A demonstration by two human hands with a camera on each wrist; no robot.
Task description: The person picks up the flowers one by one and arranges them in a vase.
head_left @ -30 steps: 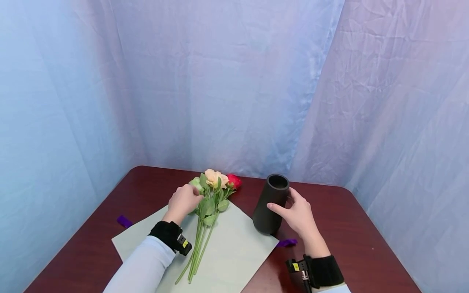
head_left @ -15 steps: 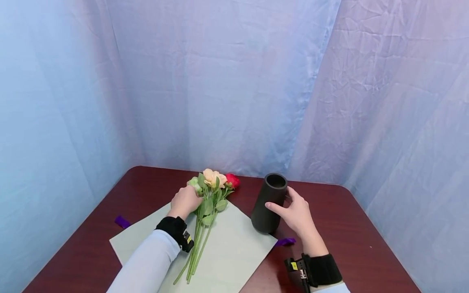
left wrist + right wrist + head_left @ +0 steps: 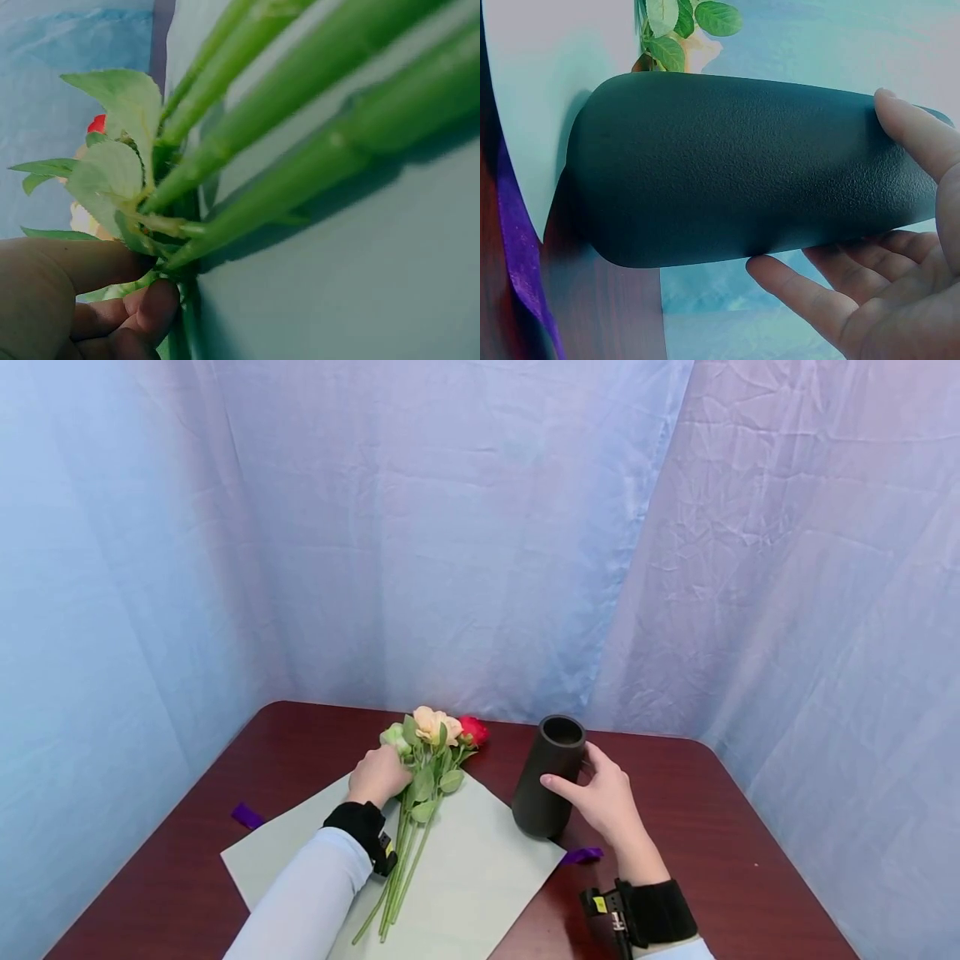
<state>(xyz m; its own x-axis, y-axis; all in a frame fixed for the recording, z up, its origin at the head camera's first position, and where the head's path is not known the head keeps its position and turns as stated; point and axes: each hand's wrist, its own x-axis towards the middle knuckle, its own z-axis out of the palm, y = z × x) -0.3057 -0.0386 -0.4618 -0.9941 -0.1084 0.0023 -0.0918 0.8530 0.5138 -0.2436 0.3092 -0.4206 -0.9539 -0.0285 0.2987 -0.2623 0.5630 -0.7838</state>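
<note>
Flowers with peach [image 3: 435, 725], red [image 3: 473, 731] and pale green [image 3: 395, 737] heads lie together on a sheet of light paper [image 3: 472, 868]. Below the heads, my left hand [image 3: 380, 775] pinches at a green stem [image 3: 277, 195] between thumb and fingers, among the leaves [image 3: 109, 176]. A dark, tapered vase [image 3: 544, 789] stands upright at the paper's right corner. My right hand [image 3: 606, 797] holds it around the upper part, thumb in front and fingers behind on the right side. The vase's round mouth is uncovered.
Purple ribbon [image 3: 582, 856] pokes out from under the paper's right corner, and another ribbon end [image 3: 247, 816] at its left. The dark red-brown table [image 3: 720, 843] has rounded far corners. Pale blue curtains [image 3: 480, 543] hang behind it and at both sides.
My left hand has moved slightly lower and its fingers have curled in toward the stems under the flower heads. My right hand stays at the vase; the whole view shifts slightly left.
</note>
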